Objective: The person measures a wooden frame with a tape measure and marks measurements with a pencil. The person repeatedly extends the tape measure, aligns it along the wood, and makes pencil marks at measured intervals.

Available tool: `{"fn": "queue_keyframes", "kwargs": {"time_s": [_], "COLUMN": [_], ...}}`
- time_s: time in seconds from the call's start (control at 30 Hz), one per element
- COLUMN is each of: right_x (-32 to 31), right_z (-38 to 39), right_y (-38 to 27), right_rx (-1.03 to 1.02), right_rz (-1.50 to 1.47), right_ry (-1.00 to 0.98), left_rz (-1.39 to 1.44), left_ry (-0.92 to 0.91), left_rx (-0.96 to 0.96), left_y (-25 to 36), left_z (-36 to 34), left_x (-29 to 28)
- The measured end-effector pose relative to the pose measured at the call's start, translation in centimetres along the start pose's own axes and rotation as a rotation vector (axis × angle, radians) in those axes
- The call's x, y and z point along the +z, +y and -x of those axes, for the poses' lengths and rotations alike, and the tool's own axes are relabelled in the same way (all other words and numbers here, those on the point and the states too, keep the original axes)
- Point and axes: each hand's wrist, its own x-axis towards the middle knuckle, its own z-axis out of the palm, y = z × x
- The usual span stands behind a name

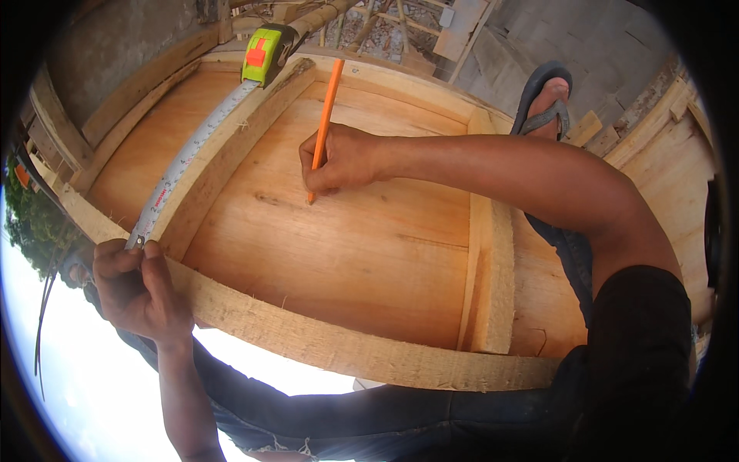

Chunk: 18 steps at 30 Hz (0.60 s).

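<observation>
My left hand (142, 289) pinches the end of a tape measure's metal blade at the near wooden rail (308, 339). The pulled-out blade (188, 150) runs along a wooden crosspiece (231, 138) to the far side, where the lime-green and black tape measure (264, 54) with an orange button rests. My right hand (339, 158) grips an orange pencil (327, 108), held nearly upright. The pencil's lower tip is at the plywood panel (331, 262), between two crosspieces; whether it touches the wood I cannot tell.
Another crosspiece (489, 285) stands on the right. A sandalled foot (545, 104) is at the upper right, beyond my right arm. Past the frame are a grey wall (138, 54), rubble (366, 35) and loose wood; bright sky shows at the lower left.
</observation>
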Motion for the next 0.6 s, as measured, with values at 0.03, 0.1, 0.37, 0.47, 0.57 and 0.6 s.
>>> {"fn": "queue_keyframes", "kwargs": {"time_s": [0.03, 0.1, 0.37, 0.47, 0.57, 0.6], "right_x": [0.0, -0.1, 0.2, 0.1, 0.2, 0.2], "right_z": [0.0, -0.1, -0.2, 0.2, -0.1, -0.2], "right_y": [0.0, 0.1, 0.2, -1.1, -0.2, -0.1], "right_rx": [-0.003, -0.003, 0.000, 0.015, 0.003, 0.004], "right_rz": [0.013, 0.015, -0.034, 0.100, -0.068, -0.037], "right_ry": [0.005, 0.011, -0.013, -0.027, 0.011, 0.000], "left_rz": [-0.006, -0.027, 0.033, 0.031, 0.031, 0.024], "left_ry": [0.000, -0.003, 0.006, 0.009, 0.007, 0.005], "left_rx": [0.002, 0.010, -0.041, -0.031, -0.028, -0.021], "left_y": [0.0, 0.0, -0.1, -0.1, -0.1, -0.1], "left_z": [0.0, 0.0, 0.2, 0.2, 0.2, 0.1], "left_x": [0.0, -0.1, -0.1, 0.0, 0.1, 0.0]}}
